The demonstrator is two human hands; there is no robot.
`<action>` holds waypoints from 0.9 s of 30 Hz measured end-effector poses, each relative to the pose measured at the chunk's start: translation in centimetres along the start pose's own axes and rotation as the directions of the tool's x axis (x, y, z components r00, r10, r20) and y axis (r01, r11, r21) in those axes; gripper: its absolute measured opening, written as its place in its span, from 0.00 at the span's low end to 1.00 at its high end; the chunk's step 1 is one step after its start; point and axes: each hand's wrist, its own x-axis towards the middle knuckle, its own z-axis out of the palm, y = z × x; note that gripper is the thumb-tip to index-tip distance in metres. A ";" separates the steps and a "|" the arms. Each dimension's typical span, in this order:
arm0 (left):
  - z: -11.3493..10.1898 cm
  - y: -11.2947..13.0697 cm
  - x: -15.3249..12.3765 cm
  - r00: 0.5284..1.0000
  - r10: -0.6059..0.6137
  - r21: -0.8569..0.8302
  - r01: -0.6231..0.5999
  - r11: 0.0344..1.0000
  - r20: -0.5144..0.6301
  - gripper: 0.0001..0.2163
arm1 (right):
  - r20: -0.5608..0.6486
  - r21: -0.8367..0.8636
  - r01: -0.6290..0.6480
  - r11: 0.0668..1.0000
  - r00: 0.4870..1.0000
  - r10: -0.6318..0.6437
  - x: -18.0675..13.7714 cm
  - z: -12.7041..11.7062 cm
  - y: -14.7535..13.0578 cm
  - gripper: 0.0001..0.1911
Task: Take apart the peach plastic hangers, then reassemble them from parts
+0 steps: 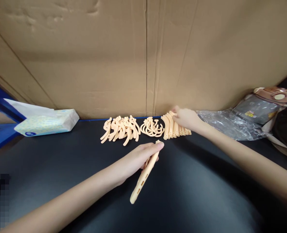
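Note:
My left hand (144, 155) is closed around a long beige plastic bar (144, 178) with several small slots near its lower end. The bar is held slanted above the dark table. At the back, my right hand (185, 118) is over a row of curved beige plastic strips (171, 127), touching their upper ends. Its fingers look bent together there, but whether a strip is between them is hidden. Left of that row lie a small heap of C-shaped beige pieces (151, 127) and a larger heap of S-curved beige pieces (121, 128).
A cardboard wall (104, 71) rises behind the black tabletop (90, 155). A tissue pack (47, 123) lies at the left beside a blue frame (2, 103). Crumpled clear plastic (223, 124) and a grey pouch with a brown top (257, 106) are at the right.

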 end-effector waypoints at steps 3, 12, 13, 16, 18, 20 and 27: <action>-0.2 -0.1 0.1 1.000 0.015 -0.007 -0.014 1.000 0.005 0.21 | -0.012 -0.024 0.013 1.000 1.000 -0.014 0.0 0.1 -0.2 0.19; -0.3 -0.6 0.5 0.988 0.087 -0.092 -0.100 0.991 -0.130 0.19 | -0.093 0.068 0.023 0.997 0.996 -0.016 -2.2 -1.8 -1.6 0.22; -0.3 -0.6 0.7 0.981 0.103 -0.140 -0.127 0.982 -0.167 0.18 | -0.069 0.116 0.065 0.991 0.996 -0.057 -3.3 -2.0 -2.1 0.25; -0.4 -0.6 1.2 0.957 0.137 -0.226 -0.197 0.954 -0.257 0.11 | 0.088 0.671 0.185 0.718 0.941 -0.325 -6.8 -2.3 -3.9 0.30; -0.5 -0.5 1.2 0.947 0.149 -0.244 -0.222 0.944 -0.285 0.08 | 0.091 0.802 0.184 0.568 0.902 -0.421 -8.5 -2.4 -4.9 0.23; -0.6 -0.3 1.1 0.938 0.163 -0.265 -0.248 0.932 -0.306 0.08 | 0.058 0.806 0.186 0.562 0.920 -0.387 -9.1 -2.7 -5.4 0.18; -1.0 0.1 0.6 0.868 0.279 0.002 -0.305 0.952 -0.410 0.10 | -0.179 0.558 0.320 0.766 0.947 -0.265 -7.9 -3.9 -3.7 0.14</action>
